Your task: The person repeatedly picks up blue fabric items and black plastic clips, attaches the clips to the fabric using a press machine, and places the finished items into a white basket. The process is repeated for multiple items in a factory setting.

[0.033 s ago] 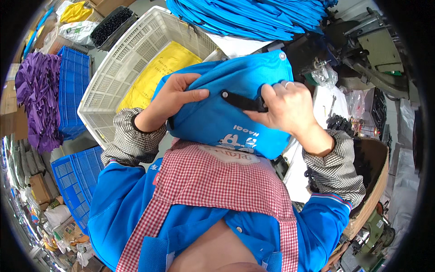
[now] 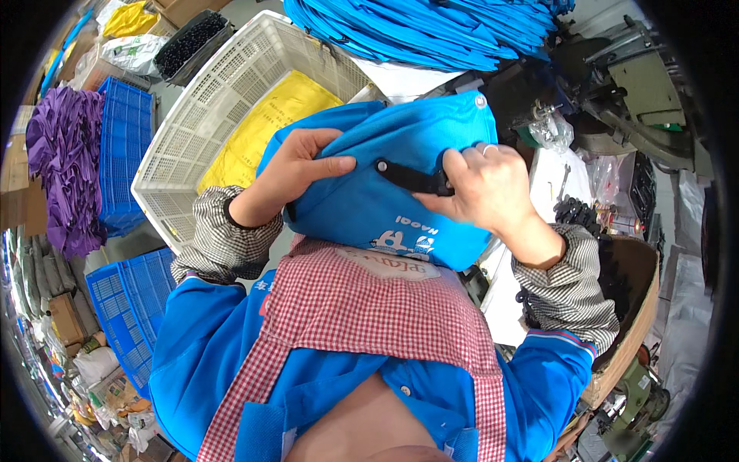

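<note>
A blue cloth piece, shaped like a bag (image 2: 346, 204), is held up in front of my apron, with white printing low on its face and a metal eyelet at its top right corner. My left hand (image 2: 296, 169) grips its left side, thumb on the front and fingers partly hidden by the cloth. A short black strap (image 2: 408, 176) crosses the front, fixed at its left end by a silver rivet (image 2: 382, 165). At the strap's other end my right hand (image 2: 485, 185) is closed on it, fingers curled. The strap's tip is hidden there.
Behind the left hand stands a white plastic crate (image 2: 173, 146) with yellow cloth (image 2: 269, 123) inside. Blue cloth pieces (image 2: 423, 31) are heaped at the far side. Dark machinery (image 2: 608, 100) and a cardboard box (image 2: 639, 331) flank the right; blue crates (image 2: 127, 154) stand left.
The right side of the blue bag and my right hand have dropped very slightly. Both hands keep their grips.
</note>
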The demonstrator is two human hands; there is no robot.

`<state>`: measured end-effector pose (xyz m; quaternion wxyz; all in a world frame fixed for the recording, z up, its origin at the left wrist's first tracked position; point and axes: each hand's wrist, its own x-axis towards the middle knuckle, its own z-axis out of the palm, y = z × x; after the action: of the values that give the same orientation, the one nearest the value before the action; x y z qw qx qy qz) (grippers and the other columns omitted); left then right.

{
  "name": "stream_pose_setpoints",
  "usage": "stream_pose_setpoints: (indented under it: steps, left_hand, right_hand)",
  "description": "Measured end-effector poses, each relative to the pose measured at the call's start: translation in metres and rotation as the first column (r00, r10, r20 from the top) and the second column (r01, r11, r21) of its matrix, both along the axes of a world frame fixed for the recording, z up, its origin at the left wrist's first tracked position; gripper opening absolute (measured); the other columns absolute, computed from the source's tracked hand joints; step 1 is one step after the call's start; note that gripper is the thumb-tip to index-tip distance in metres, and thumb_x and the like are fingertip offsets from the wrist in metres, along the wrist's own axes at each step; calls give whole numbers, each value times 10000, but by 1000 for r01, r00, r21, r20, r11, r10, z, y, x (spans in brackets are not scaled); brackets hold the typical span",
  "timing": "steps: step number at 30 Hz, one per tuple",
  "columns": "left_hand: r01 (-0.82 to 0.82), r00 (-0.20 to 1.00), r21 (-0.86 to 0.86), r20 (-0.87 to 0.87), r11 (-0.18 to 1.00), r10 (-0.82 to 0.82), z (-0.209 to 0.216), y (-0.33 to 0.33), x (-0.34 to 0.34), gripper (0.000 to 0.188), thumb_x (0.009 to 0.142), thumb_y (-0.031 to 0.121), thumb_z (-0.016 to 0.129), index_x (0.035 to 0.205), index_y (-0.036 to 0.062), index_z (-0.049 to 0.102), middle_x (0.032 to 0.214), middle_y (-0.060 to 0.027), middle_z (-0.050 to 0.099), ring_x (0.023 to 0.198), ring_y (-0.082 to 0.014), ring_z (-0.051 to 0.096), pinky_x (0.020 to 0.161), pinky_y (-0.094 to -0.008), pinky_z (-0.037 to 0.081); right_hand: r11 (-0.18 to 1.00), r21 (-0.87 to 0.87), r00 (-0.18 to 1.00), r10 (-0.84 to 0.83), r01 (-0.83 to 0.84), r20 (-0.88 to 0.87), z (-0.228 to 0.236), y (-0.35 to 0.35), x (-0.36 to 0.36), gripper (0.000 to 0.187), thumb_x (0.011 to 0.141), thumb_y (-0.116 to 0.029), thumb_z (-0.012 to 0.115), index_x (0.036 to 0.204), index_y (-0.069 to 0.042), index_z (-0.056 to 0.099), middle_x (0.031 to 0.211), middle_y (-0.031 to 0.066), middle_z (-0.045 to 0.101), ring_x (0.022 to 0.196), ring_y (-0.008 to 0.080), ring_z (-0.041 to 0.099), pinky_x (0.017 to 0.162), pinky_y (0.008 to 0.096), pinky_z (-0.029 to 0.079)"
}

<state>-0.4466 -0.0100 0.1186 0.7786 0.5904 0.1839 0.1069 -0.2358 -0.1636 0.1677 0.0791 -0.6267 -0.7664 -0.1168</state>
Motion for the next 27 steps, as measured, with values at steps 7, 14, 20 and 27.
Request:
stream_pose_setpoints:
  steps: [7, 14, 20, 27]
  left_hand:
    - [79, 997, 164, -19, 983, -77, 23, 11, 20, 302, 848, 201, 603, 1061, -13, 584, 881, -8, 615, 818, -68, 552, 728, -208, 454]
    - [230, 973, 127, -20, 965, -229, 47, 17, 74, 324, 867, 175, 568, 1116, -31, 549, 936, -61, 628, 799, -103, 589, 728, -222, 473]
    - [316, 949, 62, -39, 947, -314, 35, -8, 92, 242, 841, 123, 587, 1024, -34, 599, 900, -71, 644, 771, -112, 600, 715, -218, 476]
    - [453, 887, 152, 23, 879, -461, 31, -24, 117, 225, 837, 102, 587, 1027, -18, 603, 900, -55, 637, 767, -102, 587, 704, -213, 467]
  right_hand:
    - [982, 183, 997, -60, 51, 46, 20, -7, 18, 445, 650, -497, 663, 651, -89, 485, 559, 45, 484, 529, 187, 521, 490, 296, 423]
    - [984, -141, 988, -90, 107, 122, 54, -18, 57, 569, 671, -587, 581, 531, -38, 535, 494, 117, 521, 499, 288, 559, 490, 378, 442]
    - [956, -159, 960, -218, 246, 175, 34, -68, 35, 556, 688, -574, 556, 507, -48, 553, 499, 110, 541, 511, 264, 579, 506, 345, 457]
    - [935, -196, 956, -287, 294, 65, 25, -106, 26, 523, 694, -530, 571, 481, -54, 543, 488, 92, 533, 496, 246, 565, 492, 338, 450]
